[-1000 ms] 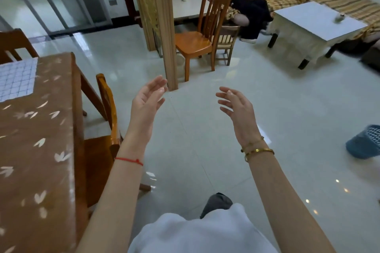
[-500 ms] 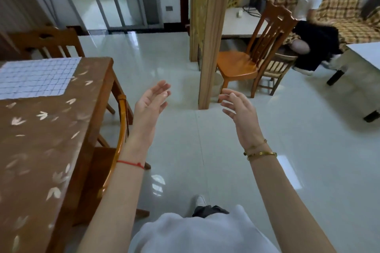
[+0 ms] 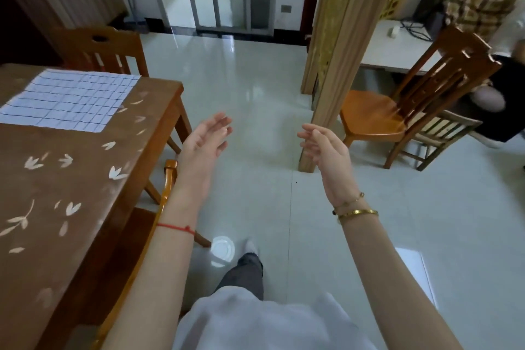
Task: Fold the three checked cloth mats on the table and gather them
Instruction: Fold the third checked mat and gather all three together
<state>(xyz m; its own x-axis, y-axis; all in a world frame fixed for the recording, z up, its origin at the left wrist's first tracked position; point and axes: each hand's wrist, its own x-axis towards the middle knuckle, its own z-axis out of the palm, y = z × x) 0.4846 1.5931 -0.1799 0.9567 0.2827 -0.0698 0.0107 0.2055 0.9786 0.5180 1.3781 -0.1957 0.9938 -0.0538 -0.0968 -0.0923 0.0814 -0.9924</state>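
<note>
One white checked cloth mat (image 3: pixel 72 101) lies flat on the far part of the brown table (image 3: pixel 56 193) at the left. Only this one mat shows. My left hand (image 3: pixel 206 145) is raised over the floor just right of the table's corner, palm inward, fingers apart, holding nothing. My right hand (image 3: pixel 324 148) is raised opposite it, also open and empty. Both hands are well clear of the mat.
A wooden chair (image 3: pixel 136 250) is tucked at the table's right side under my left arm, another chair (image 3: pixel 99 50) stands behind the table. A wooden pillar (image 3: pixel 335 45) and an orange chair (image 3: pixel 397 111) stand ahead right, with a seated person (image 3: pixel 494 99) beyond.
The view has swung left, bringing more of the table and the checked mat into sight. Both hands stay raised and open, now a little farther apart.
</note>
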